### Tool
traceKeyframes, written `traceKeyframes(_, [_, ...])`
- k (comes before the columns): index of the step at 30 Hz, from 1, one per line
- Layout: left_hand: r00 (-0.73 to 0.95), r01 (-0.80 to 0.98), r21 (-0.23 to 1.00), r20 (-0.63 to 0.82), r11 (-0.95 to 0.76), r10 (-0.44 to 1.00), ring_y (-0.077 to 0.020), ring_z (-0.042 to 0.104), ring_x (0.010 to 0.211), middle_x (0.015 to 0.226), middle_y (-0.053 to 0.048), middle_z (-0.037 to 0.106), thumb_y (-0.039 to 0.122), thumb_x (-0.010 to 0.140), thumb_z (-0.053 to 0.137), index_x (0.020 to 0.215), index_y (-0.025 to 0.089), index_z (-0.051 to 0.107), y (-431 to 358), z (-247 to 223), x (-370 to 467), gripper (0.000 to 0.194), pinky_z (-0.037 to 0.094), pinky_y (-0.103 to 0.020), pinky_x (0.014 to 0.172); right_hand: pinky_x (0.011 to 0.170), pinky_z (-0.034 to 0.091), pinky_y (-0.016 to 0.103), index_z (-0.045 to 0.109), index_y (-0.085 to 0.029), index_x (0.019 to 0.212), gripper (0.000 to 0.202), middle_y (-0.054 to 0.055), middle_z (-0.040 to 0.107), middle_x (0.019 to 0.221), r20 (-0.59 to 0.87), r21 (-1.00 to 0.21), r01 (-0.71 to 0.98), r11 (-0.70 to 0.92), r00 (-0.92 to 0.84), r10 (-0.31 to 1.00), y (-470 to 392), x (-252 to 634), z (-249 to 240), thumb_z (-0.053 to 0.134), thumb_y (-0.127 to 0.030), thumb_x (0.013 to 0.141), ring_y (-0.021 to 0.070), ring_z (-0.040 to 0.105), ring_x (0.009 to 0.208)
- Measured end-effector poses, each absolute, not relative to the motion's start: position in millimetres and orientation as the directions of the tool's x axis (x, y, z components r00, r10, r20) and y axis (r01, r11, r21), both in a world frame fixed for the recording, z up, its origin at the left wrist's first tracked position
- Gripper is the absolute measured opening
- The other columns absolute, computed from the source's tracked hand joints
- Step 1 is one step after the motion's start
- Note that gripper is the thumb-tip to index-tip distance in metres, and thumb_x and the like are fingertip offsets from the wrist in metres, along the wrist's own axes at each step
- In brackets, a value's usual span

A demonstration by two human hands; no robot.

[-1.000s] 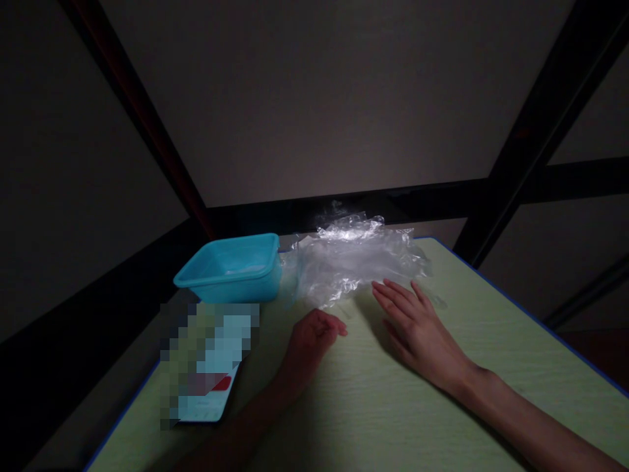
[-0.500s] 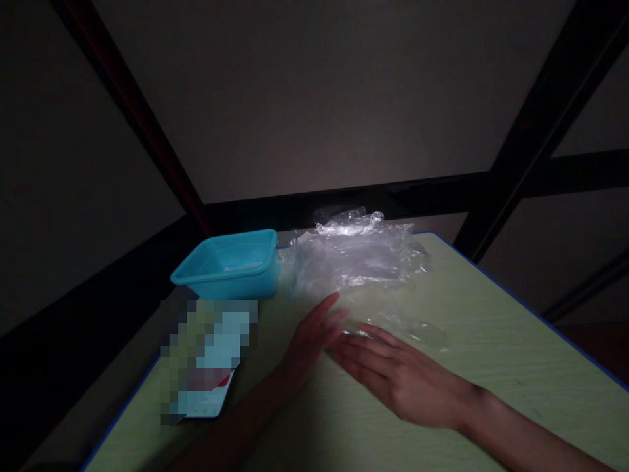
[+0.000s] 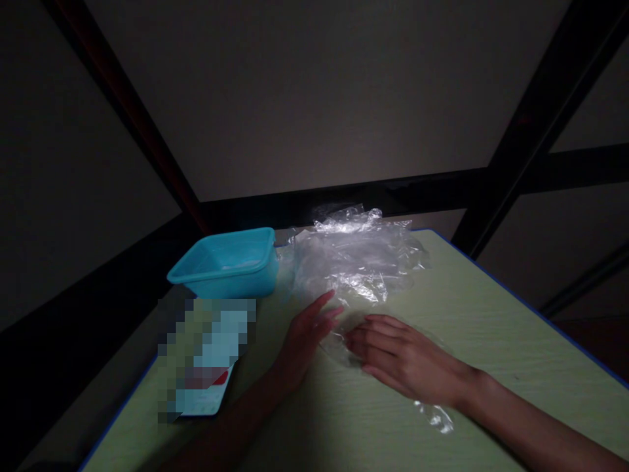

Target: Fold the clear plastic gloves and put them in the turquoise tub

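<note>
In the head view my left hand (image 3: 305,337) rests at the near edge of a pile of crinkled clear plastic (image 3: 351,259). Its fingers are stretched out and apart. Just right of it, my right hand (image 3: 400,357) lies palm down, fingers extended, over a separate thin clear plastic piece (image 3: 346,354). A shiny crumpled end of that piece shows below the right wrist. Much of it is hidden under the right hand, so I cannot tell whether it is a bag or a glove. The left fingertips are close to its left edge; contact there is unclear.
A turquoise plastic basin (image 3: 230,282) stands at the back left of the pale green table (image 3: 491,334), which has a blue edge. In front of the basin lies a flat, partly blurred-out white object (image 3: 201,405) with a red patch. A dark-framed wall rises behind.
The near plastic piece has come away from the pile toward me, and now lies under my right hand. The right hand has moved slightly right, leaving a gap between the hands.
</note>
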State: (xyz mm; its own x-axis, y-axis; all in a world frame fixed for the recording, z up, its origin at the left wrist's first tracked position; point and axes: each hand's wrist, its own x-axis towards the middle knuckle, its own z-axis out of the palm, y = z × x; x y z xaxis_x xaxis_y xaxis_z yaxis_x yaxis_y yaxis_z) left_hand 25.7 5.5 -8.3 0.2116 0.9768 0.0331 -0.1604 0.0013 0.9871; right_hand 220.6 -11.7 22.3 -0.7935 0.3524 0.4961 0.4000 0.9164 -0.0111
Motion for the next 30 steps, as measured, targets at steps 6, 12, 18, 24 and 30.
traceKeyframes(6, [0.152,-0.042,0.994,0.111,-0.105,0.982,-0.0244,0.060,0.106,0.110,-0.011,0.067,0.037,0.073,0.067,0.125,0.014,0.051,5,-1,22,0.059,0.045,-0.032,0.090,0.092,0.044,0.037,0.063,-0.012,0.097,0.033,0.008,0.068,0.090,0.501,-0.067,0.389,0.919,-0.783,0.368,-8,225,24,0.035,-0.029,0.093,0.0195,0.060,0.090])
traceKeyframes(12, [0.067,0.052,0.971,0.231,-0.235,0.971,-0.0249,0.054,0.114,0.125,-0.013,0.057,0.037,0.078,0.060,0.128,0.015,0.047,2,10,17,0.057,0.045,-0.033,0.091,0.089,0.045,0.037,0.063,-0.012,0.090,0.033,0.007,0.068,0.090,0.518,-0.060,0.392,0.918,-0.774,0.364,-7,225,24,0.035,-0.027,0.094,0.0183,0.059,0.086])
traceKeyframes(18, [-0.037,0.320,0.818,0.515,-0.478,0.856,-0.0219,0.046,0.123,0.139,-0.007,0.044,0.021,0.083,0.052,0.134,0.026,0.039,-6,16,15,0.053,0.036,-0.037,0.103,0.095,0.041,0.038,0.062,-0.013,0.091,0.030,0.006,0.068,0.093,0.500,-0.085,0.415,0.906,-0.768,0.399,-6,225,23,0.036,-0.026,0.094,0.0180,0.059,0.090])
traceKeyframes(24, [-0.065,0.549,0.587,0.740,-0.596,0.669,-0.0222,0.036,0.130,0.148,-0.003,0.029,0.012,0.084,0.048,0.141,0.031,0.021,-11,15,14,0.066,0.028,-0.038,0.108,0.098,0.038,0.039,0.062,-0.015,0.098,0.028,0.005,0.067,0.099,0.448,-0.101,0.413,0.905,-0.793,0.412,-8,224,20,0.037,-0.026,0.093,0.0180,0.058,0.096])
traceKeyframes(30, [0.285,0.525,0.418,0.735,-0.741,0.616,-0.0267,0.035,0.130,0.143,-0.008,0.038,0.008,0.078,0.051,0.135,0.024,0.038,-17,4,11,0.060,0.031,-0.040,0.106,0.107,0.023,0.048,0.056,-0.018,0.116,0.030,0.006,0.064,0.114,0.351,-0.154,0.484,0.861,-0.788,0.506,-9,222,24,0.038,-0.021,0.092,0.0180,0.053,0.112])
